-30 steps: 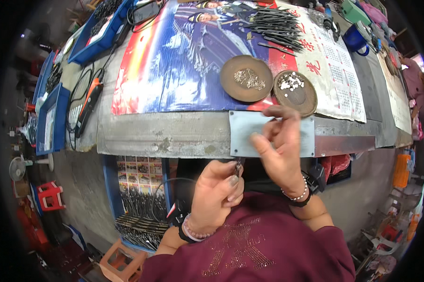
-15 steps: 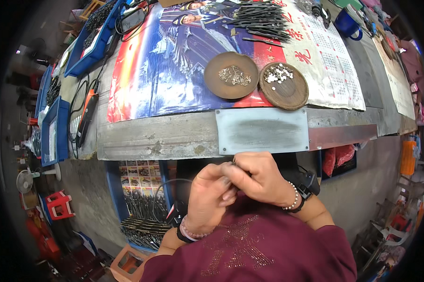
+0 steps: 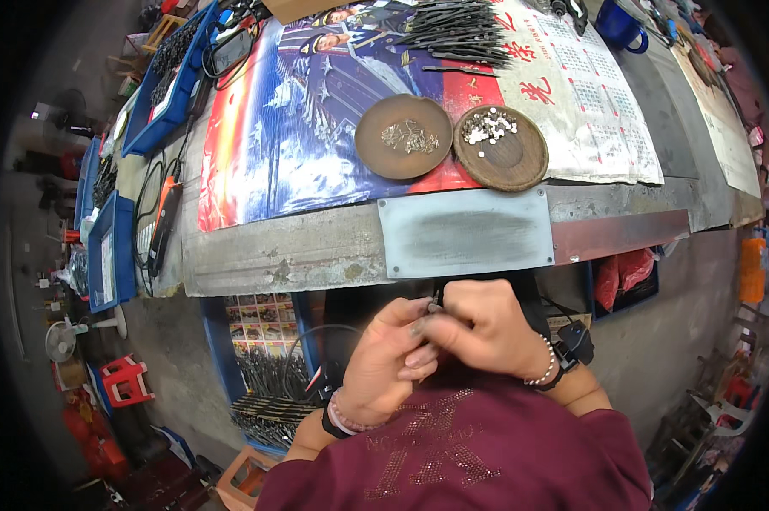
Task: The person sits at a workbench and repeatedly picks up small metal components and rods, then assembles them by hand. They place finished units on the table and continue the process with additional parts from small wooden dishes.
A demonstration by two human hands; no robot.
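My left hand [image 3: 383, 362] and my right hand [image 3: 491, 332] meet just below the front edge of the bench, fingertips pinched together. Between them shows a small dark piece [image 3: 436, 306], mostly covered by the fingers, so its kind cannot be made out. Above the hands, fixed at the bench edge, is a pale blue plate [image 3: 467, 264] with a dark smudged middle. Behind it stand two round brown dishes: the left dish [image 3: 376, 157] holds small metal pieces [image 3: 412, 136], the right dish [image 3: 521, 166] small white, disc-like pieces [image 3: 489, 128].
A bundle of thin black rods [image 3: 457, 32] lies on the poster [image 3: 333, 183] covering the bench [image 3: 274, 268]. Blue bins [image 3: 112, 255] and an orange-and-black tool [image 3: 165, 221] with a cable are at the left. Beneath the bench is a bin with black rods [image 3: 269, 370]; a blue mug [image 3: 620, 25] stands far right.
The view has shifted slightly. My fingers have loosened and moved a little apart at the tips, showing more of the small dark piece; both hands stay together.
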